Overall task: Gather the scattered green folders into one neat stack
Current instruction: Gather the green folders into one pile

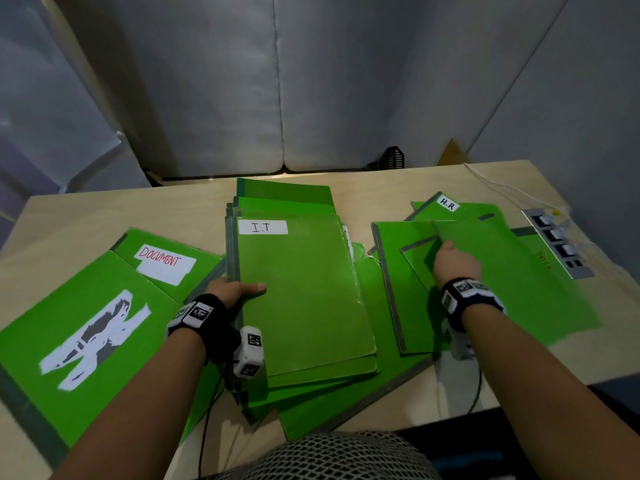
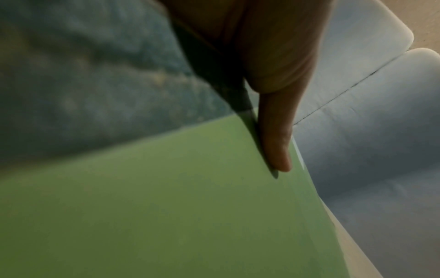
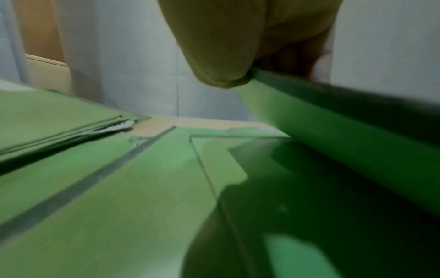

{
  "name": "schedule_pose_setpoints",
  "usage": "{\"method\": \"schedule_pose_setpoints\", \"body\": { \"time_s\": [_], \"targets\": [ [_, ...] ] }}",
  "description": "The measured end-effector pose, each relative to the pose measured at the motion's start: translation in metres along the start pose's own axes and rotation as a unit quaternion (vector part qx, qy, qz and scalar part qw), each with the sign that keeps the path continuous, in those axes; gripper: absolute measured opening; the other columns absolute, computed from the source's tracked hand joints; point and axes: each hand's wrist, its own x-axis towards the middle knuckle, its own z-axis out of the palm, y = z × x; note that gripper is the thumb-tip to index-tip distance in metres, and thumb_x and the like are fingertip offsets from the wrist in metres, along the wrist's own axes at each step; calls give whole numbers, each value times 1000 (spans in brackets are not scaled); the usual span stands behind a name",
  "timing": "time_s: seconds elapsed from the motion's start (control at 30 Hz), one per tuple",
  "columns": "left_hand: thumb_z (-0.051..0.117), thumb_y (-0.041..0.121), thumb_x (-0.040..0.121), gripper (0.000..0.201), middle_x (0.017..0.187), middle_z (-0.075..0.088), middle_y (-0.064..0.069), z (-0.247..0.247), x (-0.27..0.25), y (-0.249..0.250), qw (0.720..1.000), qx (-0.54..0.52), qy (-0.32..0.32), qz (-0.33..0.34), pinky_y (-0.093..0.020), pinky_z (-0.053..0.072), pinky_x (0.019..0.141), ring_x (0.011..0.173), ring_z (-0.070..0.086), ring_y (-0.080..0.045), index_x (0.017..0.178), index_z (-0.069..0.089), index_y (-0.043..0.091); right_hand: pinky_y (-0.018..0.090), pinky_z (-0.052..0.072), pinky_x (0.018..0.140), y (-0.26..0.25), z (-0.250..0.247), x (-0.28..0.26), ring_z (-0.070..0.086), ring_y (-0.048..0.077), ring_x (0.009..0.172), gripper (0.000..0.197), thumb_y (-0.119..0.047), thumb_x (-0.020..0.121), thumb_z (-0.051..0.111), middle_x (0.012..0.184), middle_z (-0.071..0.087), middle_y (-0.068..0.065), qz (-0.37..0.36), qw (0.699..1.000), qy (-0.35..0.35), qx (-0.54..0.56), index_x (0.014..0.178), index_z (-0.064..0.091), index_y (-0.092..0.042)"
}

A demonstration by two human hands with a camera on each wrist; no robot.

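Wooden desk (image 1: 398, 188): your left hand (image 1: 231, 289) clamps the I.T stack (image 1: 301, 289) steady; right hand (image 1: 453, 259) pinches a loose right-side folder (image 1: 512, 271) for transfer.

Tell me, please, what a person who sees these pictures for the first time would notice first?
The eye falls first on the bright green folders spread over the pale wooden table, with a thicker stack in the middle topped by the folder labelled I.T. The left hand grips that stack's left edge, while the right hand holds a plain green folder lifted over the pile on the right. At the left lies a folder marked DOCUMENT in red.
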Motion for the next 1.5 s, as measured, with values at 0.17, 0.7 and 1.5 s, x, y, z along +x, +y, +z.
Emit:
{"method": "schedule_pose_setpoints", "body": {
  "time_s": [0.17, 0.7, 1.5],
  "targets": [
    [82, 27, 72, 88, 129, 54, -23, 3, 1, 0, 1000, 10, 4, -4, -45, 46, 95, 114, 53, -40, 141, 37, -3, 41, 51, 73, -11, -41, 17, 66, 39, 97, 27, 1, 96, 34, 105, 67, 24, 3, 998, 64, 20, 120, 46, 6],
    [80, 27, 74, 81, 126, 56, -25, 12, 0, -6, 1000, 10, 6, -11, -40, 45, 82, 112, 56, -40, 138, 42, -5, 53, 48, 95, -63, 57, 22, 54, 42, 118, 120, -77, 49, 71, 138, 47, 25, 54, 985, -148, 64, 137, 38, -2],
    [82, 23, 73, 75, 88, 57, -12, 16, 1, -11, 1000, -17, 7, 21, -34, 44, 81, 91, 53, -33, 131, 45, -8, 34, 52, 80, -191, -38, -75, 65, 30, 98, 26, -15, 92, 54, 110, 66, 13, -246, 956, -157, 39, 112, 63, 0]
  ]
}}
